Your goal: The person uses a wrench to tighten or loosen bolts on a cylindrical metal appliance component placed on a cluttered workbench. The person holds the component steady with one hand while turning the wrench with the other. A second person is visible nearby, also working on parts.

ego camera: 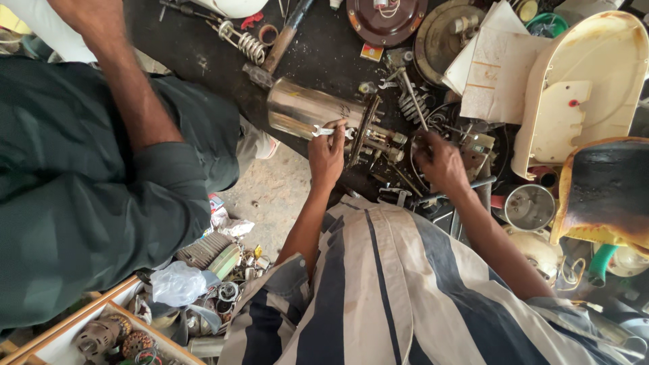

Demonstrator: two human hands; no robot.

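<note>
Shiny silver cylinder (304, 108), cream-and-navy striped shirt (392, 290), dark green shirt (74, 203), cream plastic housing (595, 74), black workbench (203, 47)

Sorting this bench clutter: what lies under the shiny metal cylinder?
The shiny metal cylinder lies on the dark workbench, a hammer running behind it. The left hand holds a spanner at its flange; beneath is hidden.

From my feed, my right hand (441, 161) is smeared by motion, so I cannot tell what its fingers grip. My left hand (327, 154) covers the middle of the small spanner (323, 131). The shiny metal cylinder (307, 111) hides the workbench's (203, 47) front edge behind it. A co-worker's green sleeve (88, 203) runs off the left edge. The cream plastic housing (588, 81) is cut by the right edge.
</note>
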